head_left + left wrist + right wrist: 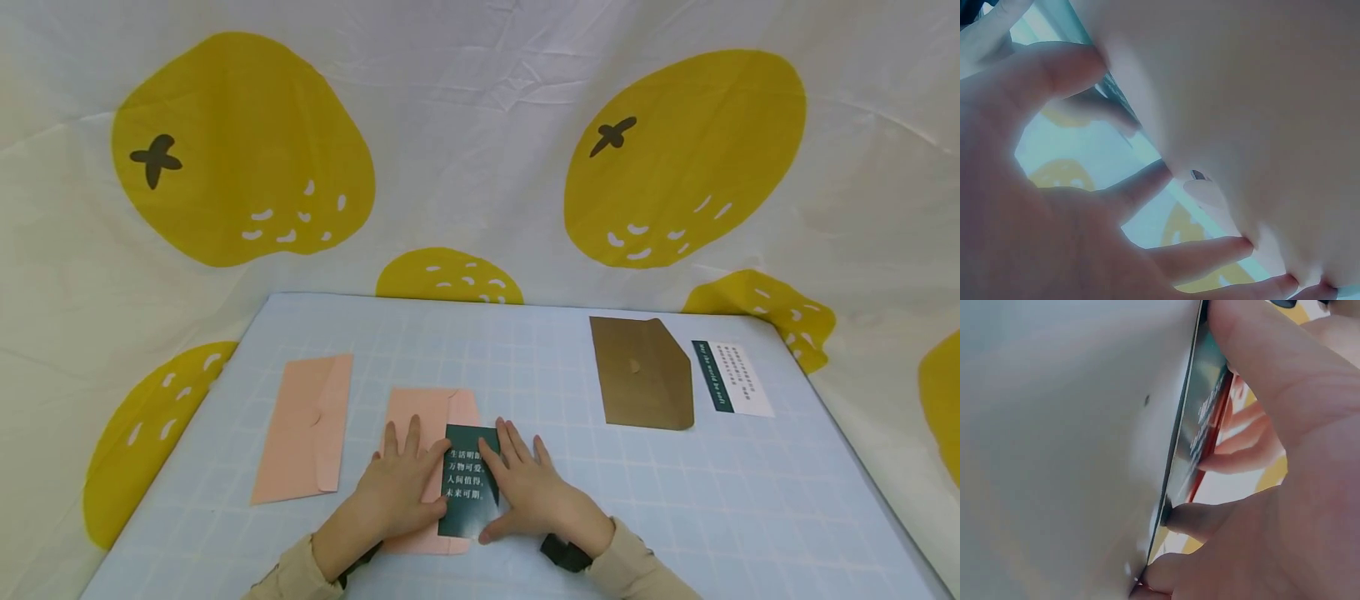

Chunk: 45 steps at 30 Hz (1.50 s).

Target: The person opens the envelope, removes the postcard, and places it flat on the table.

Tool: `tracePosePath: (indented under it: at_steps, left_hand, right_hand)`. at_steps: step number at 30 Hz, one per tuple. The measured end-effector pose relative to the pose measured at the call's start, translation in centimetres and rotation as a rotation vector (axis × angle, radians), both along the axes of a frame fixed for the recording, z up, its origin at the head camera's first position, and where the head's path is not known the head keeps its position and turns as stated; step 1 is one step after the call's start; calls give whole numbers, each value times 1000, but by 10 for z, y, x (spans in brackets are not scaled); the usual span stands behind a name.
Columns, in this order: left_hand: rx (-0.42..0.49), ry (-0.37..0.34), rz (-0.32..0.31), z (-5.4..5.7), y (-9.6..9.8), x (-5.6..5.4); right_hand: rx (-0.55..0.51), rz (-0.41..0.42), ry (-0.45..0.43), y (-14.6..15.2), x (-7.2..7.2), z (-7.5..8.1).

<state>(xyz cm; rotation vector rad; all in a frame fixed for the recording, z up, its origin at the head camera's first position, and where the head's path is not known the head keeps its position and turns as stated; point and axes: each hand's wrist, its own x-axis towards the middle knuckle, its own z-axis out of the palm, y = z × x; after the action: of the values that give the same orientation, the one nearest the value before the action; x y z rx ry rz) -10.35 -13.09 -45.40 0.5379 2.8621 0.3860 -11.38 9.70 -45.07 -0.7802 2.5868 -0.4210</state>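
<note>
A dark green card (467, 521) with white Chinese lettering lies over the right part of a pink envelope (420, 402) at the front middle of the table. My left hand (397, 492) is spread flat on that envelope, its index fingertip and thumb touching the card's left edge. On the other side, my right hand (536, 496) rests with extended fingers along the card's right edge. From the right wrist, the card (1200, 412) appears edge-on beside the right thumb and fingertips. The left wrist view shows the left fingertips (1238, 248) pressing on the pink envelope's surface.
A second pink envelope (300, 425) lies to the left. At the back right are a brown envelope (637, 383) and a white-and-green printed card (738, 379). A pale blue checked cloth (712, 508) covers the table, and a fruit-patterned curtain (465, 167) hangs behind it.
</note>
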Motion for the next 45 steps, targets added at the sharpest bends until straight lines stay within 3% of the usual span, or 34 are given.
tracePosePath:
  at_steps: [20,37,45]
  left_hand:
    - [21,11,-3,-2,-1,7]
    - [8,16,-21,5,0,6]
    - [-2,42,-32,1,1,6]
  right_hand:
    - [-56,-21,-38,36,8,-4]
    - [-109,-34,-70,64,11,1]
    - [-135,-34,-91,70,11,-1]
